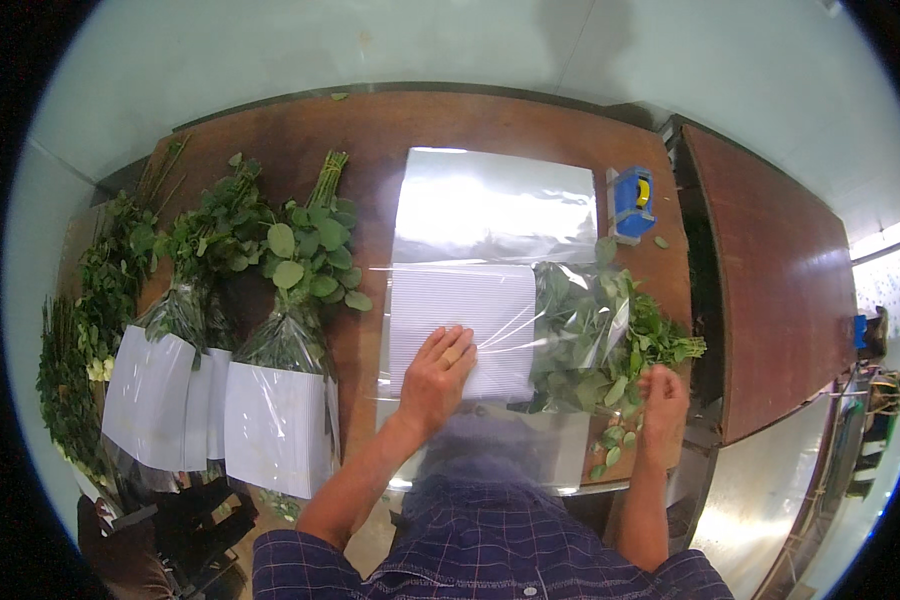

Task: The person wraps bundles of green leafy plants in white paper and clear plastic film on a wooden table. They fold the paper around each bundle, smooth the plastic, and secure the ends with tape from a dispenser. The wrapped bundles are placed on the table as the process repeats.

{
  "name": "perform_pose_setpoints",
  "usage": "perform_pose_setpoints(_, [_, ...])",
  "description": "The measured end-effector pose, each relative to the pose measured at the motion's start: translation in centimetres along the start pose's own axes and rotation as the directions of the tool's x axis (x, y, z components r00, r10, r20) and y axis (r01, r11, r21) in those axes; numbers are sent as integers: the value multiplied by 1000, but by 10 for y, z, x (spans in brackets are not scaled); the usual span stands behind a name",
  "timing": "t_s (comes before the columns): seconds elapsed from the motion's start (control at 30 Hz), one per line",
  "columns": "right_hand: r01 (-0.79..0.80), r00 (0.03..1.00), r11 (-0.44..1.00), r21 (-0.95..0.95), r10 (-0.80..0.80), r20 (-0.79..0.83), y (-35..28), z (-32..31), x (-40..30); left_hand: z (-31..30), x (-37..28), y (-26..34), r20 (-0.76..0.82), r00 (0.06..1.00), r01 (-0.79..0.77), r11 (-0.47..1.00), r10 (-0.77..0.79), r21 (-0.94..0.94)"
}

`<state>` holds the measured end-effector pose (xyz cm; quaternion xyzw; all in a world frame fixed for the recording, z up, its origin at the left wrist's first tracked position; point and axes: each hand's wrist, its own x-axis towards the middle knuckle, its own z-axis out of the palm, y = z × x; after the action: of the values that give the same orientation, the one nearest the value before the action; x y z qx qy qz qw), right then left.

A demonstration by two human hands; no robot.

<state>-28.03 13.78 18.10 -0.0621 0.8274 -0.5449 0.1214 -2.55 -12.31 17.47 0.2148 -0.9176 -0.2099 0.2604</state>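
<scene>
My left hand (pixel 439 375) presses flat on a white corrugated sheet (pixel 461 315), and the clear plastic film over it creases out from the fingertips. To the right of the sheet, green leafy stems (pixel 585 315) lie under the film, their cut ends (pixel 694 347) pointing right. Beside the lower leaves hovers my right hand (pixel 664 394), blurred, with its fingers curled. Whether anything is pinched in it cannot be made out. Behind the sheet, a glossy, reflective stack of clear film (pixel 495 202) lies on the brown wooden table (pixel 375 195).
A blue tape dispenser (pixel 634 199) with yellow tape stands at the back right. On the left lie a wrapped bunch (pixel 274 427), another wrapped bunch (pixel 150 397) and loose foliage (pixel 109 270). A reddish-brown board (pixel 776 292) stands across a gap on the right. A pale wall (pixel 420 45) rises behind.
</scene>
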Motion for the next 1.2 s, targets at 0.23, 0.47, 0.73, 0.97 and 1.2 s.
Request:
perform_pose_setpoints(0.23, [773, 591, 615, -155, -610, 528, -103, 79, -27, -1, 4, 2, 7, 1000, 3, 1000, -3, 5])
perform_pose_setpoints(0.47, [861, 463, 475, -182, -582, 669, -50, 42, 18, 0, -1, 1, 59, 998, 12, 998, -15, 66])
perform_pose_setpoints(0.73, [220, 873, 975, -5, -194, 448, -75, 34, 151, 2, 5, 6, 118, 993, 8, 997, -17, 77])
perform_pose_setpoints(0.97, [382, 904, 892, -241, -308, 296, -48, 110, 326, 1, 3, 2, 133, 990, 37, 995, -49, 97])
perform_pose_setpoints(1.2, [254, 908, 958, -134, -188, 374, -40, 129, 349, 3, 2, -1, 154, 987, 40, 998, -49, 57])
